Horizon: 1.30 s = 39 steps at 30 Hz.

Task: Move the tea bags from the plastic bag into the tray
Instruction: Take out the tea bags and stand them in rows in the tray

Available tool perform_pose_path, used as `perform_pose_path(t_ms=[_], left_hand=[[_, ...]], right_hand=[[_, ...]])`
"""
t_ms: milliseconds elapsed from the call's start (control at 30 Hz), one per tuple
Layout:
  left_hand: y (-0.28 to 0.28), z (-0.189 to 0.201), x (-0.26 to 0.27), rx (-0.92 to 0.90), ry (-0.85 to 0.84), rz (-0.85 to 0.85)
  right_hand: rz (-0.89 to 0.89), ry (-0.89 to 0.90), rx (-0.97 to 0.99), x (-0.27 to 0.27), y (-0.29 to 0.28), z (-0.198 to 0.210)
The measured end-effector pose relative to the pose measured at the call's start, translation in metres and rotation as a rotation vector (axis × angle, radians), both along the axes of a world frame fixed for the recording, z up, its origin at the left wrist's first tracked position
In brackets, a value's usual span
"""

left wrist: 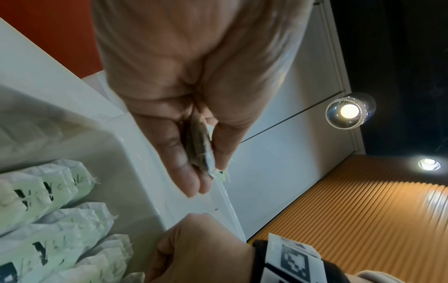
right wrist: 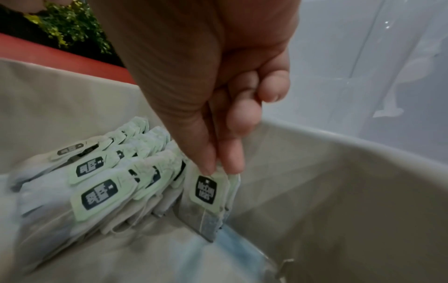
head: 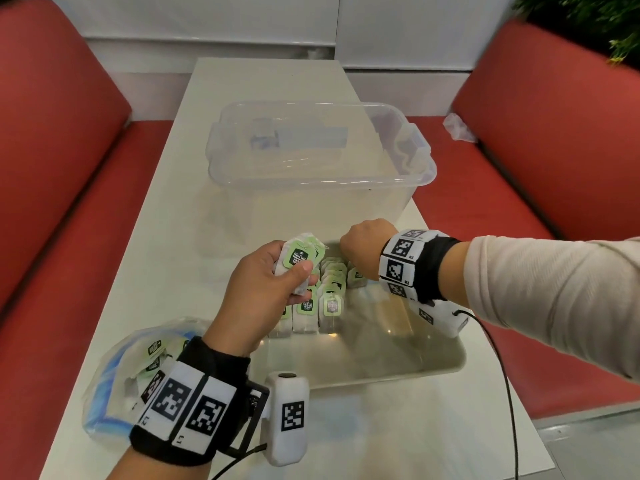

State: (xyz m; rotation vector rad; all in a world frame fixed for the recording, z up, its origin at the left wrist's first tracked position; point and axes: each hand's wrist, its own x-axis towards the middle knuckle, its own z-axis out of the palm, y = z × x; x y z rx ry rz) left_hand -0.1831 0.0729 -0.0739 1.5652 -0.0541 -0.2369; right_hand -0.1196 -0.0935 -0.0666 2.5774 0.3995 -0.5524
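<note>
Over the tray's left end, my left hand grips a small stack of green-tagged tea bags; the left wrist view shows them edge-on between thumb and fingers. My right hand reaches down into the pale tray and pinches a couple of tea bags by their top, standing them against the far wall beside the rows of tea bags lying there. The clear plastic bag, with more tea bags inside, lies at the table's near left, partly hidden by my left wrist.
A large clear plastic bin stands just behind the tray on the white table. Red bench seats run along both sides. A crumpled plastic scrap lies on the right bench. A cable hangs from my right wrist.
</note>
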Motion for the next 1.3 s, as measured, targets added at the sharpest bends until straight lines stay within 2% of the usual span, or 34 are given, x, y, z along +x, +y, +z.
perform_pose_path(t_ms=[300, 633, 800, 967, 1100, 1300], left_hand=[[0.003, 0.002, -0.005, -0.018, -0.005, 0.005], [0.003, 0.002, -0.009, -0.015, -0.006, 0.004], [0.002, 0.003, -0.009, -0.022, -0.004, 0.005], [0.002, 0.002, -0.009, -0.014, 0.004, -0.001], [0.001, 0.004, -0.009, 0.007, 0.012, 0.0], [-0.004, 0.015, -0.002, 0.079, 0.046, -0.024]], right_hand=[[-0.001, -0.007, -0.061, -0.004, 0.003, -0.002], [-0.131, 0.05, -0.021, 0.0, -0.001, -0.006], [-0.124, 0.098, -0.032, -0.001, -0.013, -0.017], [-0.202, 0.134, 0.171, -0.005, -0.018, 0.0], [-0.23, 0.166, 0.078, -0.005, -0.017, 0.009], [-0.249, 0.166, 0.137, -0.014, -0.027, 0.022]])
